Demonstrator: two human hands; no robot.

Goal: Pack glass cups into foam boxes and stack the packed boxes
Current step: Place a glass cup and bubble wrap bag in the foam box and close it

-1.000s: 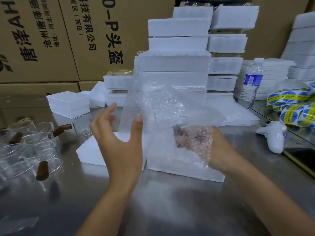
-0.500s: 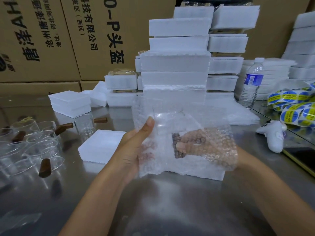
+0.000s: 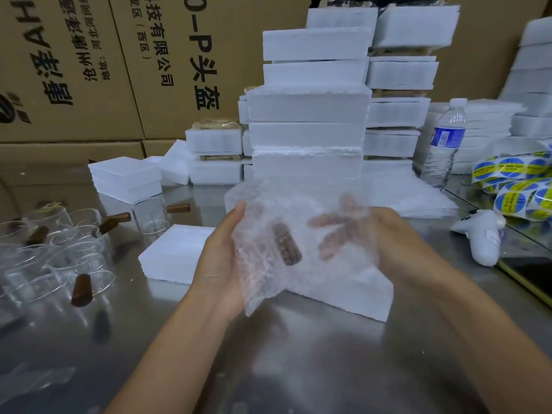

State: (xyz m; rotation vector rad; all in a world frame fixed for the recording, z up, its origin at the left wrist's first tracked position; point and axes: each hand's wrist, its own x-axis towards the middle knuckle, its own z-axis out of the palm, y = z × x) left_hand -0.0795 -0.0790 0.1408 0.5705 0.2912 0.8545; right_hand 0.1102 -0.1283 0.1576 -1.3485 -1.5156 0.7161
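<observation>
A bubble-wrap bag (image 3: 268, 282) holds a glass cup, whose brown handle (image 3: 287, 244) shows through the film. My left hand (image 3: 219, 261) grips the bag's left side with the thumb on top. My right hand (image 3: 388, 234) holds the right side, and its fingers show blurred through the wrap. The bundle hangs just above a white foam box (image 3: 352, 297) on the metal table. To the left lies a flat foam lid (image 3: 176, 252). A tall stack of foam boxes (image 3: 310, 106) stands behind.
Several glass cups with brown handles (image 3: 59, 255) crowd the table's left side, and one cup (image 3: 149, 215) stands apart. On the right are a water bottle (image 3: 445, 144), sticker rolls (image 3: 516, 186) and a white handheld device (image 3: 484, 237). Cardboard cartons (image 3: 89, 70) form the back wall.
The bubble-wrap bag was held up high and loose. It has come down and is gathered round the cup between both hands, my left hand having closed onto its left side.
</observation>
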